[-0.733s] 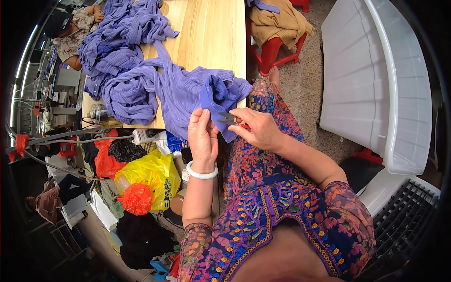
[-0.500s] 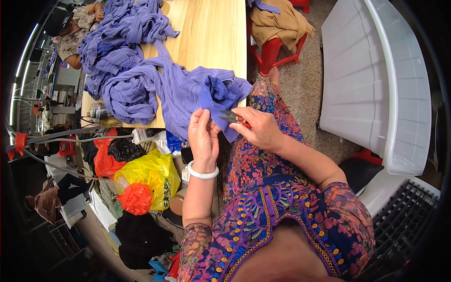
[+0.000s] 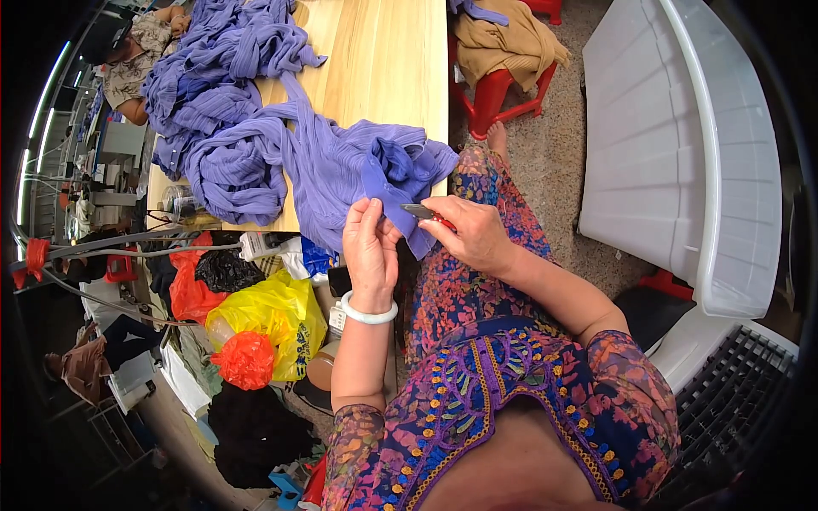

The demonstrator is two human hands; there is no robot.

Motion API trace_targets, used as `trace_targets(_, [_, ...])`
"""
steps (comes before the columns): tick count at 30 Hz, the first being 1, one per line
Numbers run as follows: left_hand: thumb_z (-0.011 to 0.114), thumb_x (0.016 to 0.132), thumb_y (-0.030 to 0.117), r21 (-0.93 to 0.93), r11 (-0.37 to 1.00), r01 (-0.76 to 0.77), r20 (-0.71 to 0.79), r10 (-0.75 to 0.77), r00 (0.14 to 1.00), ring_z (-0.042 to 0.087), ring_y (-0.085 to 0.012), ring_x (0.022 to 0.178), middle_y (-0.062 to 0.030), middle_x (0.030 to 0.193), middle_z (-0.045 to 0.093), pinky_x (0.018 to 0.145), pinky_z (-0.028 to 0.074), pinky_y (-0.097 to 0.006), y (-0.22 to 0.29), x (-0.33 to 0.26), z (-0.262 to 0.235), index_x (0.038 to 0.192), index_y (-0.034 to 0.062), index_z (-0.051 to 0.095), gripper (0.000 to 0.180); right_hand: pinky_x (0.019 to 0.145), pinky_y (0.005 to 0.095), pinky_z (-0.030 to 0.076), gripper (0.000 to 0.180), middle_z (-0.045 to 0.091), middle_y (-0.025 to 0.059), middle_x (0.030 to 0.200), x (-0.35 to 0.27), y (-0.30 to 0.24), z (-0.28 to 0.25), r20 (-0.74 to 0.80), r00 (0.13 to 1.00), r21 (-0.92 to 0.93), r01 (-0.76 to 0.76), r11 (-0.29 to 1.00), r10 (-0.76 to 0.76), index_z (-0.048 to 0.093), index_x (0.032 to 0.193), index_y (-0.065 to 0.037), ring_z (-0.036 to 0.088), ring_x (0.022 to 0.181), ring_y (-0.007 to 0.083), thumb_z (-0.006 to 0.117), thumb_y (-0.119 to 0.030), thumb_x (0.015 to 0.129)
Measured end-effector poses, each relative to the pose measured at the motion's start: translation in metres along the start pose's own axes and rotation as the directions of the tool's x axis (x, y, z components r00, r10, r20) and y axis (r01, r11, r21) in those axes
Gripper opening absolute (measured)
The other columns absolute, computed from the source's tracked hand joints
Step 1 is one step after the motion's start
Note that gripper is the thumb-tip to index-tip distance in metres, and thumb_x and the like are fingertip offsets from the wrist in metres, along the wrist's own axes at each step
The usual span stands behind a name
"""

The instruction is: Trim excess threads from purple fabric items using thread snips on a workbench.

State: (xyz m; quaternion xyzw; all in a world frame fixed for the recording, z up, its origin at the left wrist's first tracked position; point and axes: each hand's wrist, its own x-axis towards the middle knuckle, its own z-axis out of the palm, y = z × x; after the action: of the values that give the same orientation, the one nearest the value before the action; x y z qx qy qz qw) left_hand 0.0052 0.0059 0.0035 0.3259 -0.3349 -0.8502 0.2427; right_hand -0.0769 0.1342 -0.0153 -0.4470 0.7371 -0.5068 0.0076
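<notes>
A purple ribbed garment [image 3: 336, 162] drapes over the near edge of the wooden table, its smooth band hanging toward me. My left hand [image 3: 371, 243], with a pale bangle [image 3: 368, 316] on the wrist, pinches the edge of that band between thumb and fingers. In my right hand [image 3: 473, 234] is a pair of thread snips [image 3: 420, 211] with dark blades and a red part at the grip. The blades look closed together, their tips at the band just right of my left fingertips. Whether a thread lies between them is too small to see.
More purple garments [image 3: 226, 111] are heaped on the wooden table [image 3: 375, 60]. A red stool [image 3: 503, 98] bears brown cloth [image 3: 504, 43]. To the right stands a large translucent bin [image 3: 643, 128]. Yellow [image 3: 273, 315] and red bags lie below the table's left part. A person [image 3: 136, 64] sits at the far left.
The snips' blades have gone from parted to closed, and the fingers of my right hand have squeezed in. My left hand and the garment have barely moved.
</notes>
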Motion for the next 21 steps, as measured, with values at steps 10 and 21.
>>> trace_targets(10, [0.053, 0.085, 0.01, 0.085, 0.996, -0.035, 0.063, 0.03, 0.998, 0.052, -0.0046, 0.063, 0.0014, 0.078, 0.057, 0.053, 0.043, -0.017, 0.0, -0.001, -0.002, 0.092, 0.0081, 0.051, 0.008, 0.057, 0.031, 0.047, 0.027, 0.059, 0.0107, 0.079, 0.004, 0.009, -0.001, -0.071, 0.997, 0.055, -0.04, 0.998, 0.044, 0.052, 0.095, -0.003, 0.06, 0.067, 0.0242, 0.064, -0.016, 0.075])
trace_targets(21, [0.051, 0.086, 0.01, 0.111, 0.992, -0.064, 0.057, 0.058, 0.997, 0.053, -0.0044, 0.065, 0.0002, 0.082, 0.058, 0.058, 0.044, -0.017, 0.002, -0.001, 0.006, 0.093, 0.0064, 0.052, 0.008, 0.062, 0.0277, 0.047, 0.031, 0.057, 0.0099, 0.081, 0.01, 0.005, -0.007, 0.077, 0.971, 0.204, -0.237, 0.95, 0.226, 0.051, 0.099, -0.001, 0.059, 0.07, 0.0181, 0.064, -0.018, 0.076])
